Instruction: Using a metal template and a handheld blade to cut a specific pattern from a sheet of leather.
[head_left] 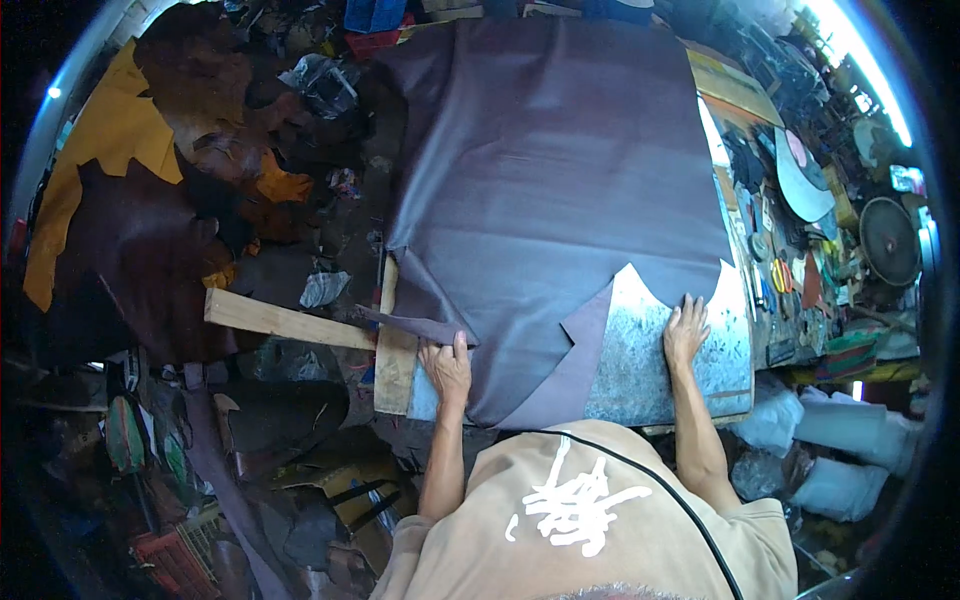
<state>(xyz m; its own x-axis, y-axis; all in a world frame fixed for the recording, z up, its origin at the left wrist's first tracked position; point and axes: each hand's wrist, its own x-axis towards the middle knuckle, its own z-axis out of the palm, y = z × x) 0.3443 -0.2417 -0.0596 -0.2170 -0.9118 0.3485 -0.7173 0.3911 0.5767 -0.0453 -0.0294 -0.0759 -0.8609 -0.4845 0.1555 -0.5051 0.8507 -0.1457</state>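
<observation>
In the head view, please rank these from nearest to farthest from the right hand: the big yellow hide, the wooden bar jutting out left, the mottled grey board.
1. Mottled grey board: directly under the right hand.
2. Wooden bar: left, beyond the left hand.
3. Yellow hide: at the far left.
</observation>
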